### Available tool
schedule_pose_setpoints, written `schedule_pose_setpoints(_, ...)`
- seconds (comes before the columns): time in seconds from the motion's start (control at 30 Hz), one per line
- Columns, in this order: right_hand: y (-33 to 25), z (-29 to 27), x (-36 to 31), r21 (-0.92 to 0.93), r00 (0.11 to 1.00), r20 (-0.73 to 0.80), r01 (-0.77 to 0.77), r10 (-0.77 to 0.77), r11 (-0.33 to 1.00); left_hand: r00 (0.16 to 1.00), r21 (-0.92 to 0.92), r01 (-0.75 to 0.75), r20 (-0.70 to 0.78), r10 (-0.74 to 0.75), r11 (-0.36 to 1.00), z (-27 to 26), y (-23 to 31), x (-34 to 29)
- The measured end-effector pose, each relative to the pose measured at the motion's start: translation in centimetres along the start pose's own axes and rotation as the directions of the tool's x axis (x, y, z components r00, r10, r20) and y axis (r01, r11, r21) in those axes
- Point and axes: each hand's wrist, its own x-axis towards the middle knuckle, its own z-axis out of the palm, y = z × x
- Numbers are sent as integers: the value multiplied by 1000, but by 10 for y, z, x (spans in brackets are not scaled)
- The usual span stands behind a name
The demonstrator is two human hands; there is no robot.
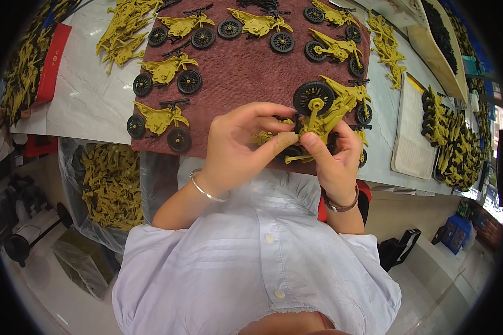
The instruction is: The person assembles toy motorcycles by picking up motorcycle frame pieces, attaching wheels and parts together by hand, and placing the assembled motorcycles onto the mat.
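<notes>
In front of my chest, my right hand (339,156) grips a yellow toy motorcycle (335,109), its thumb pressed on the underside of the body. A black spoked wheel (314,98) with a yellow hub sits on that motorcycle, facing up. My left hand (237,139) has its thumb and fingers closed around a small black part (297,120) against the motorcycle's body; the fingertips partly hide it. Beneath and behind both hands, other toy motorcycles (366,137) lie partly covered on the cloth.
Several toy motorcycles (165,68) lie in rows on a maroon cloth (251,72). Yellow parts are heaped on the table (127,33) and in a plastic-lined bin (112,184) at the left. A red box (53,64) stands far left. A pale tray (411,134) and stacked motorcycles (458,148) are at the right.
</notes>
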Motion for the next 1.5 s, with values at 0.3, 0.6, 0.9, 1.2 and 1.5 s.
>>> schedule_pose_setpoints(0.3,-1,-1,-1,62,996,15,-87,86,994,999,-7,13,38,-12,1000,-5,4,3)
schedule_pose_setpoints(0.6,-7,-2,-2,-176,996,83,54,-40,983,985,212,-152,-50,166,965,1,1,0)
schedule_pose_setpoints(0.9,-13,-3,0,-415,954,198,291,-226,862,988,-14,-155,4,155,988,-3,5,3)
schedule_pose_setpoints(1.2,-18,-1,-2,-621,903,322,428,-284,657,964,121,-188,215,159,975,-13,10,13)
schedule_pose_setpoints(1.5,-23,-6,3,-625,913,342,397,-221,672,981,-86,-123,137,134,989,-14,0,10)
